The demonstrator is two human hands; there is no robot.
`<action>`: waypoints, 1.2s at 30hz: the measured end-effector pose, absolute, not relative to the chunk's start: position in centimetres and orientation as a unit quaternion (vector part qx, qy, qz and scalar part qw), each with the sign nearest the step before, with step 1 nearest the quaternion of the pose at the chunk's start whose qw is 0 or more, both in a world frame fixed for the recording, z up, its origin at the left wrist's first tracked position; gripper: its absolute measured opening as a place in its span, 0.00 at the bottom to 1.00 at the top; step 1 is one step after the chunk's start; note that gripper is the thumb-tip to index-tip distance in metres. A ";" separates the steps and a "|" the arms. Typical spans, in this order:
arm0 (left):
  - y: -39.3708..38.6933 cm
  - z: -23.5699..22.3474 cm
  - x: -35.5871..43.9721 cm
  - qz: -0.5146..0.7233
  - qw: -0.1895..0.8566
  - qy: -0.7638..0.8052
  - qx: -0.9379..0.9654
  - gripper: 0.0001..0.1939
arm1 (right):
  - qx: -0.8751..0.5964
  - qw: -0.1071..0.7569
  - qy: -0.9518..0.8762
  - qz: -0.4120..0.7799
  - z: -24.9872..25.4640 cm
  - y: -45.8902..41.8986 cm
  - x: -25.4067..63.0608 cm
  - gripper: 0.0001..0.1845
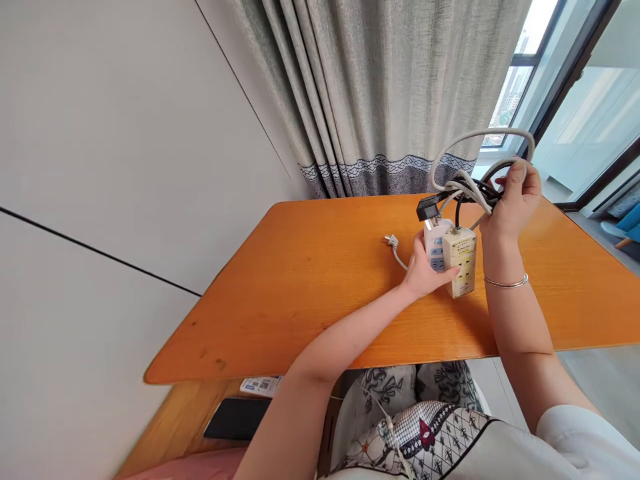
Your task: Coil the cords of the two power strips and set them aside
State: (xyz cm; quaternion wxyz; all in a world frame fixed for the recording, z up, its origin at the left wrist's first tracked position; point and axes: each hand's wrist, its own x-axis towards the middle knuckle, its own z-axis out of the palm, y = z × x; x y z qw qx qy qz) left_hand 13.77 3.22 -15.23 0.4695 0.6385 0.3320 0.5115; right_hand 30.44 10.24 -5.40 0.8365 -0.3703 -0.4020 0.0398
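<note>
Two power strips stand side by side above the wooden table, a white one [437,245] with blue-grey sockets and a yellowed, stained one [465,250]. My left hand [424,272] grips both, its thumb across the yellowed strip and its fingers at the white one's far side. Looped white and black cords [473,189] are bunched over the strips, and my right hand [517,193] is closed on them at the right. A black plug [428,208] sticks out of the bundle at the top of the white strip. One white plug [393,241] lies on the table left of my left hand.
The orange wooden table [300,280] spans the middle of the view. Grey curtains [390,87] hang behind it, beside a window [520,73]. A black phone-like slab [237,419] lies on a lower wooden surface at the left. A pale wall panel [100,133] borders the left.
</note>
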 end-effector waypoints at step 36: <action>10.9 -14.4 -20.2 0.464 0.431 0.679 0.371 0.19 | -0.519 0.434 -0.501 0.540 -19.3 13.0 22.1 0.06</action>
